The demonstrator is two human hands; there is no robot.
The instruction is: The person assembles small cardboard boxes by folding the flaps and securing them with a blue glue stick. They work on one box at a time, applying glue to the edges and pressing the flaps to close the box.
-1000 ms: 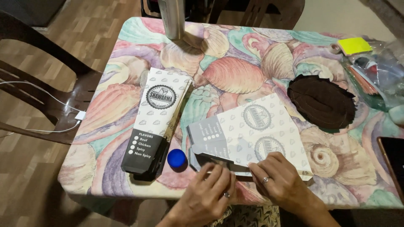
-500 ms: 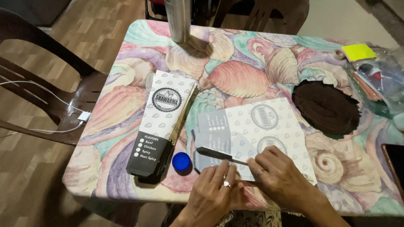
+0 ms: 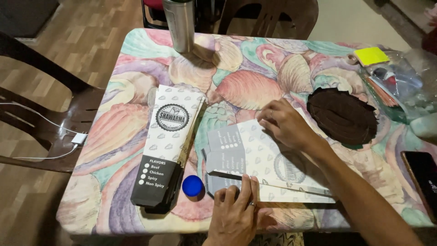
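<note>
Compared with half a second ago, the right hand [image 3: 286, 124] has left the near edge and moved up to the far edge of the flat carton [image 3: 261, 164]; the left hand [image 3: 236, 212] stays at the near edge. Right hand: fingers loosely curled, tips touching the carton's upper edge, nothing gripped. Left hand: fingers flat, pressing the near flap down. Carton: thin printed card, white and grey, unfolded, lying at the near side of the table [image 3: 246, 64]. Beside it lie a folded carton stack [image 3: 168, 146] and a round blue cap [image 3: 192, 186]. The table covering shows a glossy shell pattern.
</note>
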